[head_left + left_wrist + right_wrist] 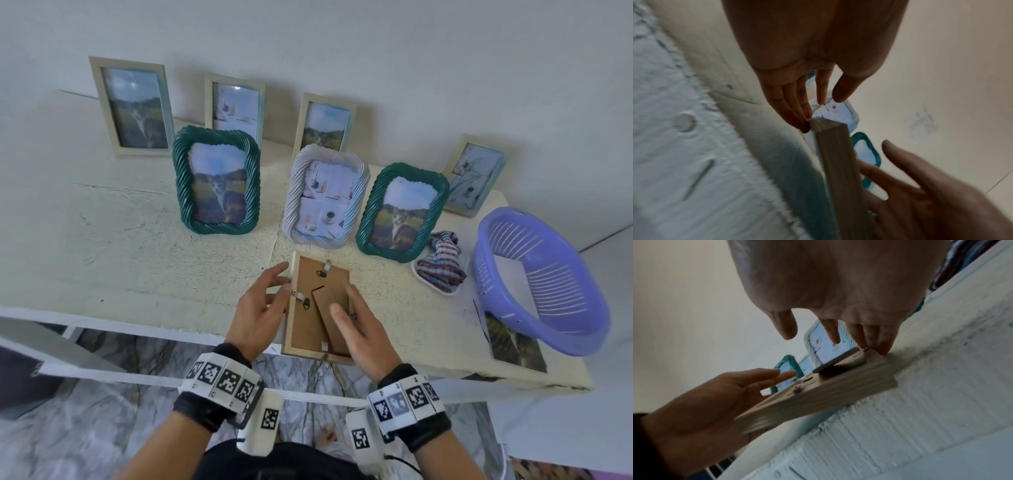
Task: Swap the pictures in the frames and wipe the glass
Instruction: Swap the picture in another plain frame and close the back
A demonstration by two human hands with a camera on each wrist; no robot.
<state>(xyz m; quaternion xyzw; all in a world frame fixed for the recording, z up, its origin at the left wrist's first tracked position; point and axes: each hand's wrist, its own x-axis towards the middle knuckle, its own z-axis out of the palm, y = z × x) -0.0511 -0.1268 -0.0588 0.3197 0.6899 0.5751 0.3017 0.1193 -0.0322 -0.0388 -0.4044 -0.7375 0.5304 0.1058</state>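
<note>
A beige wooden frame (318, 305) lies face down near the table's front edge, its brown backing board and easel stand facing up. My left hand (279, 284) is at the frame's left edge with straight fingers; in the left wrist view its fingertips (807, 125) touch a corner of the frame (838, 162). My right hand (351, 306) hovers flat over the frame's right side; in the right wrist view its fingertips (881, 348) touch the far edge of the frame (828, 399). Neither hand grips anything. The frame's glass and picture are hidden underneath.
Behind stand two green twisted frames (217, 181) (400, 212), a white twisted frame (325, 197) and several beige frames along the wall. A striped cloth (440, 263) sits on a white dish at right, beside a purple basket (541, 284) partly covering a loose print (513, 346).
</note>
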